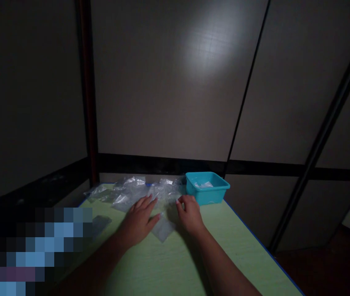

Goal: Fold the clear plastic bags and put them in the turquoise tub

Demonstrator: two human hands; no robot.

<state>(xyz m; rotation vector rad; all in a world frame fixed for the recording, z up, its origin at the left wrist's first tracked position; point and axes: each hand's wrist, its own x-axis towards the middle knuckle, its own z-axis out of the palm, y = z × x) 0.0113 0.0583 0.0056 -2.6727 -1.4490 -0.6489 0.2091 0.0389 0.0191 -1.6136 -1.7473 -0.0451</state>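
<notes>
Clear plastic bags [128,191] lie in a loose, crinkled heap along the far side of the green table. My left hand [139,220] is at the near edge of this heap with its fingers stretched out and the thumb apart. Just below its thumb lies a small flat plastic bag [163,230]. My right hand [189,211] is closed, thumb and fingers together, in front of the bin; whatever the fingertips may hold cannot be made out. Close beyond it stands a turquoise plastic bin [208,193] with some whitish pieces inside.
The green table [162,271] has a blue edge running down its right side. Another flat plastic piece [101,225] lies at the left, beside a pixelated patch. Dark panelled walls [169,90] stand behind the table and to its left.
</notes>
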